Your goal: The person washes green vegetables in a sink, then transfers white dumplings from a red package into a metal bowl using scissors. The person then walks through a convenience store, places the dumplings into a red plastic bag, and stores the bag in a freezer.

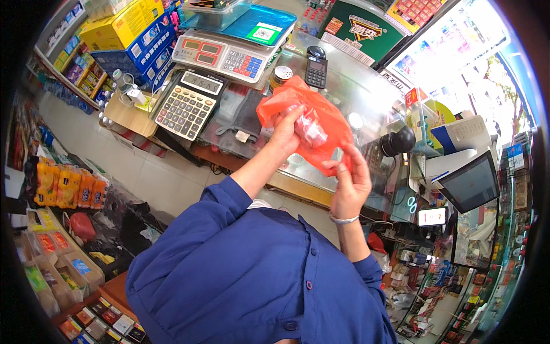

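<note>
Over the glass counter [300, 172], both hands have hold of a thin red plastic bag [331, 112]. My left hand [287, 131] grips a clear plastic-wrapped packet [310, 130] with pinkish-red contents, at the bag's opening or against it; which of these I cannot tell. At the bag's lower right edge, my right hand [353, 182] pinches the film between thumb and fingers, with a bracelet on the wrist. Just behind the bag stands a jar with a perforated lid [282, 74], and a card payment terminal [316, 67] lies near it.
Left of the hands are a desktop calculator [185, 105] and a price-computing scale [219, 56] carrying a blue tray [270, 19]. On the right stand a black scanner [397, 141], a monitor [470, 180] and a lit phone [432, 216]. Stacked cartons [129, 34] rise at the back left.
</note>
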### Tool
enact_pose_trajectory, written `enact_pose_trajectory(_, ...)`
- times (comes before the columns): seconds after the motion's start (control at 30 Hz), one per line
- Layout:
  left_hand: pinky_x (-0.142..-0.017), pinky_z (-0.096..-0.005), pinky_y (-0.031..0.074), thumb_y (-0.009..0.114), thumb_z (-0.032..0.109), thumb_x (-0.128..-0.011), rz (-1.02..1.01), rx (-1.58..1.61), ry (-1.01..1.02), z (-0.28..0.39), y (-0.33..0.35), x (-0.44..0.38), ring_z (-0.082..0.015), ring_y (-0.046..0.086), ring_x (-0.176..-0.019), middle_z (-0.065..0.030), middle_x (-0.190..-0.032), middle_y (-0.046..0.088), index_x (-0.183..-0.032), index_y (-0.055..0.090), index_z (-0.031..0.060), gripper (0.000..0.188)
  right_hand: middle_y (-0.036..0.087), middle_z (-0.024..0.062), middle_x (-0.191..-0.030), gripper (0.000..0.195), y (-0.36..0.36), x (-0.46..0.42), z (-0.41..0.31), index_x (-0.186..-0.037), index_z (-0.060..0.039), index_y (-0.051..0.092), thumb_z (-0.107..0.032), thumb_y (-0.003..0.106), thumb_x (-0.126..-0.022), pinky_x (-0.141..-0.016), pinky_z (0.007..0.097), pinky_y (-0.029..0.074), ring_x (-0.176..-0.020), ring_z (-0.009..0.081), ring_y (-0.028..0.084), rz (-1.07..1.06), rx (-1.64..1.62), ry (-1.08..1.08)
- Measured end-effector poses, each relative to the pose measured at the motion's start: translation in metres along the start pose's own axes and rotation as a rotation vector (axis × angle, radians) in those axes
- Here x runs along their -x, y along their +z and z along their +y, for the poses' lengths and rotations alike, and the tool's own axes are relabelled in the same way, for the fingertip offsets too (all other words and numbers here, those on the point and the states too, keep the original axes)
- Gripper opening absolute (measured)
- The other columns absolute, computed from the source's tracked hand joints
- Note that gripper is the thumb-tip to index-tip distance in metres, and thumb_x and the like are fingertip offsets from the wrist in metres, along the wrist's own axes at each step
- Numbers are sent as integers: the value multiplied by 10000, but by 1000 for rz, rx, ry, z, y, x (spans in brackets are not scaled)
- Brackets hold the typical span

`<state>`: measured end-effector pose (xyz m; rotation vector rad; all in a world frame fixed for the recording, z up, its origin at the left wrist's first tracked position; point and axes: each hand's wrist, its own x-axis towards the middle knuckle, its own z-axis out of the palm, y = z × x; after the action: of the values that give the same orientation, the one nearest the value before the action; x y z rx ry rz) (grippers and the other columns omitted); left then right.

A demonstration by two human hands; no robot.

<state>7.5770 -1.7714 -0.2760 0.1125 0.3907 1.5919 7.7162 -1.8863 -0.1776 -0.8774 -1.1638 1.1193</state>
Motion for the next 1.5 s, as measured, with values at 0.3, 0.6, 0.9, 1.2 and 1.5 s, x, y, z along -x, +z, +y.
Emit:
enact_pose_trajectory(0.3,-842,-390,514,629,101,-836,122,-42,-120,-20,-17,-13,-229,594,-1012,-104,-1112,596,-1089,567,97,261,653,149,-939,535,-12,41,3,-1255,-9,501,36,565,-726,-725,350,498,-838,277,642,-798,986,-340)
enact_pose_trajectory(0.6,-842,-394,512,621,96,-834,72,-114,-168,-26,-9,-24,-231,593,-1015,-108,-1113,596,-1090,568,95,261,612,126,-1160,326,-78,18,-3,-1156,-2,606,-103,627,-847,-955,354,416,-1065,213,576,-302,640,-38)
enact_pose_trajectory(0.9,-842,-397,510,612,91,-833,30,-196,-219,-31,-5,-24,-233,592,-1018,-113,-1114,596,-1091,569,93,262,646,90,-1048,338,-112,-86,46,-1199,-17,581,-244,517,-956,-854,278,458,-977,137,581,11,636,63)
enact_pose_trajectory(1.2,-842,-400,508,604,87,-831,3,-537,-140,5,-20,15,-235,592,-1021,-118,-1116,597,-1092,570,90,264,541,170,-1265,622,-47,-29,91,-1365,-74,379,-535,350,-948,-715,376,559,-996,303,629,-128,-585,820)
enact_pose_trajectory(1.5,-842,-403,506,595,82,-829,-141,-962,-80,13,-47,77,-237,591,-1024,-123,-1117,597,-1093,570,88,266,656,174,-742,354,-107,-46,31,-1061,-104,620,-402,576,-875,-591,439,504,-685,335,655,-373,1682,117)
